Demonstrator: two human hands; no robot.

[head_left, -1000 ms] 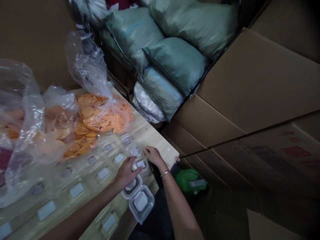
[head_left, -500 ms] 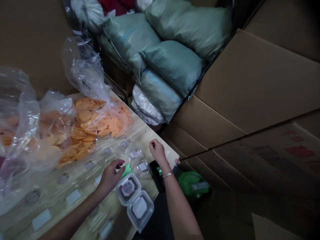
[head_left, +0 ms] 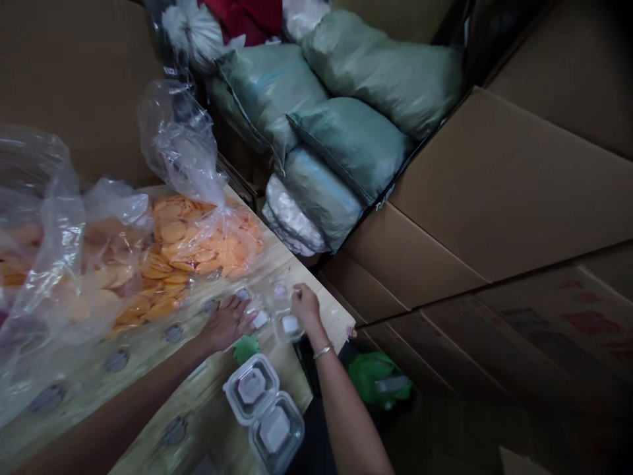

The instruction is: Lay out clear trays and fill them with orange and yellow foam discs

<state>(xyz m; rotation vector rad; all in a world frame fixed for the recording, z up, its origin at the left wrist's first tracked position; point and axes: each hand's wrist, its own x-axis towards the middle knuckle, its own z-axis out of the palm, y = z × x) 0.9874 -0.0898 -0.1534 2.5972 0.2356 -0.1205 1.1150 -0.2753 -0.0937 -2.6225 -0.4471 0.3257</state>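
My left hand point(head_left: 226, 323) lies flat with spread fingers on a row of small clear plastic boxes point(head_left: 258, 319) on the wooden table point(head_left: 277, 264). My right hand point(head_left: 305, 306), with a bracelet at the wrist, grips a clear hinged box point(head_left: 287, 322) near the table's right corner. An open clear clamshell point(head_left: 264, 404) with a pale square in each half lies nearer me at the table edge. A small green piece point(head_left: 246, 348) lies just below my left hand.
A clear plastic bag of orange round discs point(head_left: 198, 237) covers the table's far left. Grey-green sacks point(head_left: 341, 132) are stacked beyond the table. Large cardboard boxes point(head_left: 494, 198) stand at the right. A green bag point(head_left: 378, 376) lies on the floor below the table corner.
My left hand moved up onto the row of small boxes. My right hand came down from a raised pinch and took hold of the hinged box. The view shifted slightly.
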